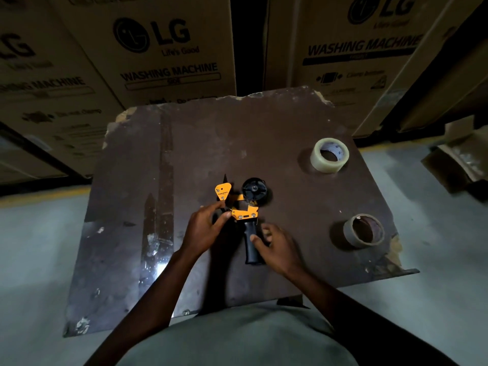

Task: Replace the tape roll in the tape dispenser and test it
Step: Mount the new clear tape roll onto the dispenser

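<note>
Orange metal and black plastic mark the single tape dispenser (241,207), which we see lying flat near the middle of a worn brown board (184,143), its black spool hub (254,192) bare of tape and its black handle (252,244) pointing back toward the person. We count two hands on it. The left hand (204,228) pinches the orange frame at its left side with thumb and fingertips. The right hand (278,244) curls loosely around the handle, thumb on top; we cannot tell how firmly it grips.

We count two rolls on the board, both well apart from the dispenser on its right side. One full clear tape roll (330,155) stands near the far right corner. One spent cardboard core (364,230), brown and hollow, sits close to the right edge, nearer the person.

The board's edges are chipped and ragged, most plainly along the far side and at the near right corner. Its left half lies open, bare but for scuffs and pale streaks, and open surface also runs between the dispenser and the two rolls. Grey floor (39,247) shows on both sides. Behind the board we count at least three large cardboard cartons (158,48) printed "LG" and "WASHING MACHINE".
</note>
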Available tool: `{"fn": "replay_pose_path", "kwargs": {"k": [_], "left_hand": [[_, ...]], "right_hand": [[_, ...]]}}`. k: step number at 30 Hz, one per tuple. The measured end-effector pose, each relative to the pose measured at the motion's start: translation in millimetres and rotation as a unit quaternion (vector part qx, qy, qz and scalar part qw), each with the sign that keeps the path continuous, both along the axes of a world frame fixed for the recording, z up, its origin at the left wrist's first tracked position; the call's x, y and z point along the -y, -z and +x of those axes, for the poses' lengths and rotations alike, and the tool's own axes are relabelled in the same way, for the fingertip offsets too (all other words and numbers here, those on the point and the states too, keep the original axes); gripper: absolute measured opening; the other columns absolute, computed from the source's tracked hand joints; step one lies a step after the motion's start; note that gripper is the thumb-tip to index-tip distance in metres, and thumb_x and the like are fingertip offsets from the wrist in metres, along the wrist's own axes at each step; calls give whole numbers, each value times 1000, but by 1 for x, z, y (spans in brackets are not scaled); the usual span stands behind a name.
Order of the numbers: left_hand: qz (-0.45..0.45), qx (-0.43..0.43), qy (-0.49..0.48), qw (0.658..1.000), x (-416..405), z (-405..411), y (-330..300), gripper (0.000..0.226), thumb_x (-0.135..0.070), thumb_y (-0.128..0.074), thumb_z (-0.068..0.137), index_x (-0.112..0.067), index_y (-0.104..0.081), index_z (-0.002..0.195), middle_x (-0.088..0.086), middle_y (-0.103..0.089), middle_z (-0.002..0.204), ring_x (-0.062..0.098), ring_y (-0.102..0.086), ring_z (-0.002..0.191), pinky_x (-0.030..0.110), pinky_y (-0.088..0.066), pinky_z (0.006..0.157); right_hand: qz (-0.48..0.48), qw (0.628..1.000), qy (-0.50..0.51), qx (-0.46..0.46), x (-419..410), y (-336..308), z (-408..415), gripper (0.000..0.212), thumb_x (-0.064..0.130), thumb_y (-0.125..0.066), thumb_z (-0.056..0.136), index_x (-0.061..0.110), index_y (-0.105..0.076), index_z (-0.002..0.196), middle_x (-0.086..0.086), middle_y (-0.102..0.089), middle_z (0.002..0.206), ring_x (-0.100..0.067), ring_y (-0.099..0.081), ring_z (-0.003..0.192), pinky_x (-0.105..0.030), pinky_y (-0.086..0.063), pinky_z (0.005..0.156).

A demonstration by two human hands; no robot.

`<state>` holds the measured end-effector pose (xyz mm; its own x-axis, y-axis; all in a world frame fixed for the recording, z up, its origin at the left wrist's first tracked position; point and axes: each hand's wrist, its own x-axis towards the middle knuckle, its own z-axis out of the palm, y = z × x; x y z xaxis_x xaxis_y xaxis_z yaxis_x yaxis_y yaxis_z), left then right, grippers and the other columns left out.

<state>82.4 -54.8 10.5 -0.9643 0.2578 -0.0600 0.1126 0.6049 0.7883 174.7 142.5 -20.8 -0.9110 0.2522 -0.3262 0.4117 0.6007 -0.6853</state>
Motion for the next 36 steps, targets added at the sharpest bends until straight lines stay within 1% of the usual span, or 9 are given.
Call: {"fn": "replay_pose_path", "kwargs": {"k": [4,7,10,16,20,25,30,33,36], "left_hand": [[16,0,-11,1000,1,4,1,35,-30,-68,88,-16,-67,120,-11,-67,113,9,-63,108,26,-48,93],[16,4,-12,1000,0,5,0,35,-27,-69,88,-15,-67,121,-10,-67,115,7,-61,109,23,-47,93],[29,8,-16,999,0,8,-3,32,-24,-69,88,-16,-68,119,-12,-67,111,5,-61,107,21,-47,91],[31,11,-23,999,2,10,-3,33,-27,-70,87,-16,-68,119,-9,-70,112,1,-63,104,22,-50,91],[42,22,-39,998,3,8,-6,34,-25,-71,87,-17,-68,120,-13,-68,112,1,-63,106,13,-46,90],[58,33,-52,996,3,6,-15,34,-25,-71,87,-14,-69,119,-11,-68,112,3,-64,108,1,-40,87],[86,5,-101,991,-9,1,-35,27,-31,-68,89,-18,-72,112,-12,-72,105,1,-66,102,7,-46,85],[130,0,-145,981,-15,-7,-54,11,-38,-64,90,-32,-73,92,-16,-73,87,-5,-66,84,20,-51,74],[165,-1,-164,973,-20,-18,-77,43,-64,-56,84,-25,-72,78,-8,-66,68,3,-56,64,28,-44,62]], "right_hand": [[-66,993,29,98,14,-1,-21,37,55,-65,87,21,-67,100,0,-70,98,-22,-67,95,-31,-49,77],[-157,974,72,148,20,5,-33,46,64,-65,80,18,-66,78,-2,-72,83,-24,-70,80,-34,-52,70],[-357,900,148,203,26,4,-43,28,41,-68,90,13,-66,91,-10,-71,77,-24,-67,62,-32,-56,61],[-492,805,183,277,28,-6,-49,13,24,-60,92,15,-63,83,-4,-63,65,-17,-58,55,-29,-49,56],[-465,830,184,247,30,-9,-47,15,18,-58,89,16,-59,74,0,-52,57,-14,-47,44,-25,-43,48],[-463,845,182,194,28,-19,-47,15,16,-55,94,12,-58,80,-2,-51,54,-14,-46,41,-24,-42,44],[-460,864,152,139,24,-61,-53,14,13,-55,96,10,-59,83,-4,-52,56,-16,-48,44,-25,-43,45],[-454,874,136,108,23,-91,-62,12,12,-56,95,9,-61,85,-4,-53,57,-17,-49,46,-25,-44,45],[-460,876,122,81,22,-119,-70,11,9,-58,93,9,-60,82,-5,-54,58,-18,-49,46,-26,-44,46]]}}
